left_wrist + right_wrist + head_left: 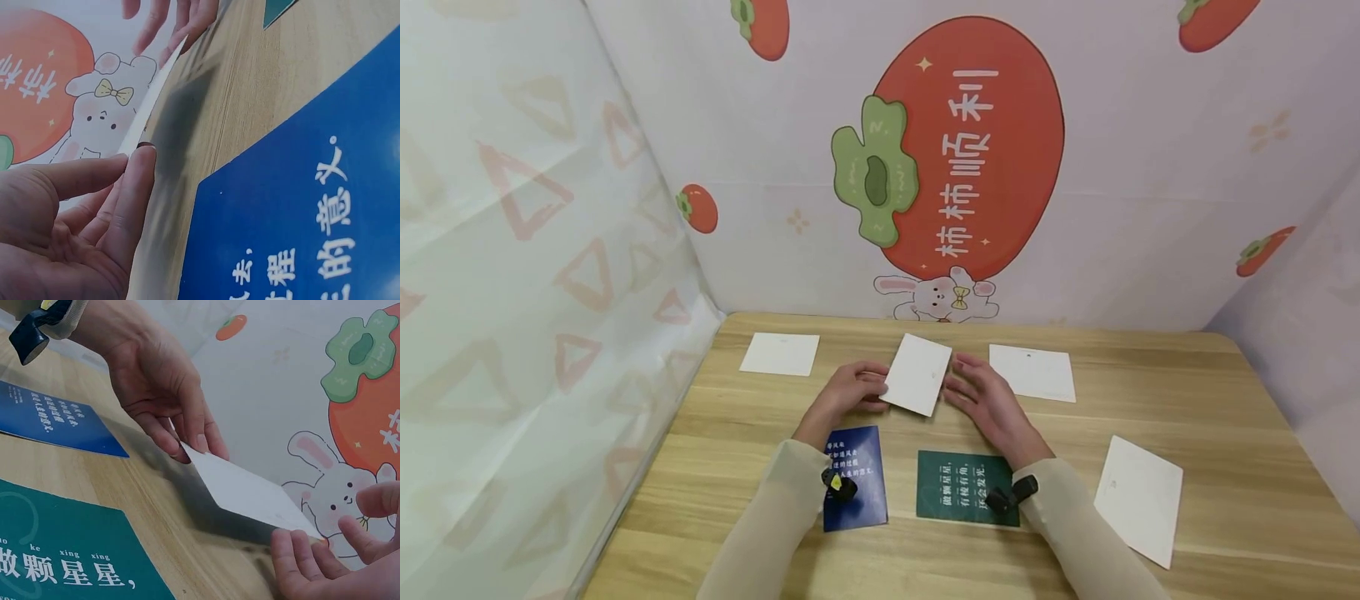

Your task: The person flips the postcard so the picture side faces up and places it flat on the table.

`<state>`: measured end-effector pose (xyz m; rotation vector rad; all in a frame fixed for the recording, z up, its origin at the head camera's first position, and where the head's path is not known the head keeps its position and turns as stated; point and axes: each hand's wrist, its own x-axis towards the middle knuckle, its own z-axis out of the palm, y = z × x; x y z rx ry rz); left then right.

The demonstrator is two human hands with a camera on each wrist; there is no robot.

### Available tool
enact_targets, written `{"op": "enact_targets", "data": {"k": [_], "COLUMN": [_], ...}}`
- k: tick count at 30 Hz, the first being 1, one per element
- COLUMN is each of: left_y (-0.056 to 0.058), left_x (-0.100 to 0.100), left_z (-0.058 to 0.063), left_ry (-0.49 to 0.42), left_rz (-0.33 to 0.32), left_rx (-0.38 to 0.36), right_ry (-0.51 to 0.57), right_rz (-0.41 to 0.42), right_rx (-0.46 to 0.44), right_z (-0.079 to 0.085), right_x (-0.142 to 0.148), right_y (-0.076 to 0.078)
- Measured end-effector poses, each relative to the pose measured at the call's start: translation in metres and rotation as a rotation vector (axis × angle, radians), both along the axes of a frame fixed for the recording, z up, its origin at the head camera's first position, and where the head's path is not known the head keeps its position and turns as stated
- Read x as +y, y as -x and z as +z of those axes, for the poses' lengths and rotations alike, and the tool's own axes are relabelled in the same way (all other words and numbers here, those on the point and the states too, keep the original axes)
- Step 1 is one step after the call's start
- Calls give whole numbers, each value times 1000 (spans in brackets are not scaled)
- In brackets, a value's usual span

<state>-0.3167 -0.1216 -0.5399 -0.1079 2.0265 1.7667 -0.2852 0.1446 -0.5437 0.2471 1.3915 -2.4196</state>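
Note:
A white card [917, 375] is tilted above the wooden table, casting a shadow under it. My left hand [847, 393] pinches its left edge between thumb and fingers, as the left wrist view shows at the card's corner [153, 103]. My right hand [992, 404] is at the opposite edge, fingers loosely bent and thumb apart. In the right wrist view the fingertips [284, 540] of that hand are right at the card's lower edge. Below the hands lie a blue card [861, 492] and a green card [958, 467], both with white Chinese writing, each partly covered by a wrist camera.
Flat on the wooden table [715, 500] lie more white cards: one at the back left [780, 354], one at the back right [1033, 372] and one at the right [1141, 500]. A printed cloth backdrop [760, 275] rises behind the table and along its left side.

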Motion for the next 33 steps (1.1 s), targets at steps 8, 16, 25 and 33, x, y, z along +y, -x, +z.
{"op": "enact_targets", "data": {"k": [8,16,25,33], "left_y": [-7,-15,-26,-30], "left_x": [-5,-8,-12,-17], "left_z": [3,9,10,7], "left_ry": [6,-19,-47,-51], "left_rz": [-72,-95,-127,-161], "left_rx": [-37,-34,-20,13], "right_ry": [8,-19,-54,-66], "right_rz": [-3,-42,-27,12], "right_rx": [3,9,26,41], "right_z": [0,4,6,4], "right_x": [5,7,9,9], "right_y": [3,6,6,3]}}
